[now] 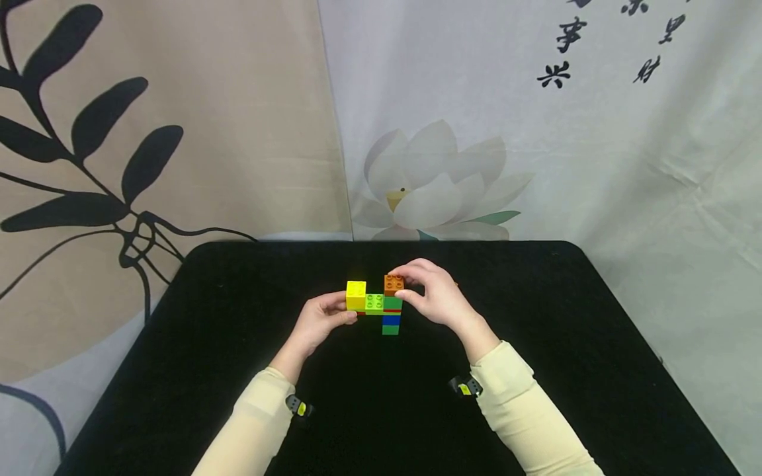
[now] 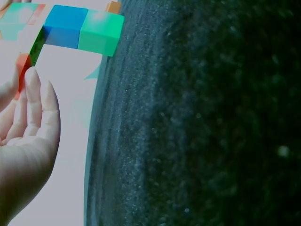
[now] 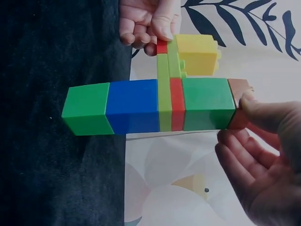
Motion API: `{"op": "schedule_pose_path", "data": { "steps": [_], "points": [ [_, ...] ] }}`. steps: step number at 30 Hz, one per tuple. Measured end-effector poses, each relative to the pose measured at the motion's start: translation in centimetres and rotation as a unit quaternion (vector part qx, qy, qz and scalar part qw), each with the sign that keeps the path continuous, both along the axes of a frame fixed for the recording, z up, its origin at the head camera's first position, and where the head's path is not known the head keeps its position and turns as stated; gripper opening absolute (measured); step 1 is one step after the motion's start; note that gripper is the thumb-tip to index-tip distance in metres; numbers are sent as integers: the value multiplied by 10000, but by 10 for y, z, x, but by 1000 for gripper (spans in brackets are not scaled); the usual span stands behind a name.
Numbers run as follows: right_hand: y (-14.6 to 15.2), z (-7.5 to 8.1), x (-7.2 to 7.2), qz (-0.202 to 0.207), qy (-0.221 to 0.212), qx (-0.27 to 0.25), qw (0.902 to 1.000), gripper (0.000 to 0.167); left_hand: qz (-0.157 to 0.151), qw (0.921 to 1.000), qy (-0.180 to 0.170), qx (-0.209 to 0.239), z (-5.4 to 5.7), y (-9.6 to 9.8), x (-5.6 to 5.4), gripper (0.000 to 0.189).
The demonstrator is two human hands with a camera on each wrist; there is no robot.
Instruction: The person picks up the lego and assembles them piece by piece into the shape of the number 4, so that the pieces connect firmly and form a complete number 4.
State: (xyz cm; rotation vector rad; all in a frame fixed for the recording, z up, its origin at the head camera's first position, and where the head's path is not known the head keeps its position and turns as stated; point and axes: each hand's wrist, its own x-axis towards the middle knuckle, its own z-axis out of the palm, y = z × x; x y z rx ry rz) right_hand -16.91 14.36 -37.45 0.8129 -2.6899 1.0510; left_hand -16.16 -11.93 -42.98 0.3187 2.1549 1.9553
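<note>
Toy building bricks form one joined structure. Its column has a green brick point(image 3: 87, 108) at the bottom, then a blue brick point(image 3: 133, 106), thin lime and red layers, another green brick point(image 3: 207, 101) and an orange brick point(image 1: 393, 285) on top. A side arm of thin lime and red pieces reaches left, bearing a yellow brick point(image 1: 356, 295) and a lime studded piece point(image 1: 374, 303). My left hand point(image 1: 318, 322) pinches the arm's outer end below the yellow brick. My right hand point(image 1: 437, 291) pinches the orange brick between thumb and fingers; it sits against the upper green brick.
A black-covered table point(image 1: 381, 410) lies under the hands. Behind it hangs a printed cloth point(image 1: 250, 119) with leaves, a lotus and characters. A small orange thing point(image 1: 456, 284) shows just past the right hand, mostly hidden.
</note>
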Motion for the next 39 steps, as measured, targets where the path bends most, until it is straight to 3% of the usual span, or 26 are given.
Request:
{"op": "schedule_pose_path", "data": {
  "steps": [6, 12, 20, 26, 34, 39],
  "points": [
    [-2, 0, 2, -129, 24, 166, 9998, 35, 17, 10000, -19, -45, 1, 0, 0, 40],
    [-1, -8, 1, -61, -49, -111, 9999, 33, 68, 9999, -46, -79, -1, 0, 1, 40],
    [8, -25, -2, 49, -901, -1086, 9900, 39, 88, 10000, 33, -3, -3, -1, 1, 40],
    [27, -38, -3, -43, -1163, -1152, 9865, 42, 58, 10000, 29, -35, -2, -1, 1, 41],
    [49, -53, -4, -493, -1325, -1261, 9819, 43, 2, 10000, 11, 11, 0, 0, 1, 40],
    [61, -62, -5, -791, -1194, -1207, 9823, 46, 20, 10000, -17, 27, 1, 0, 1, 40]
  ]
}}
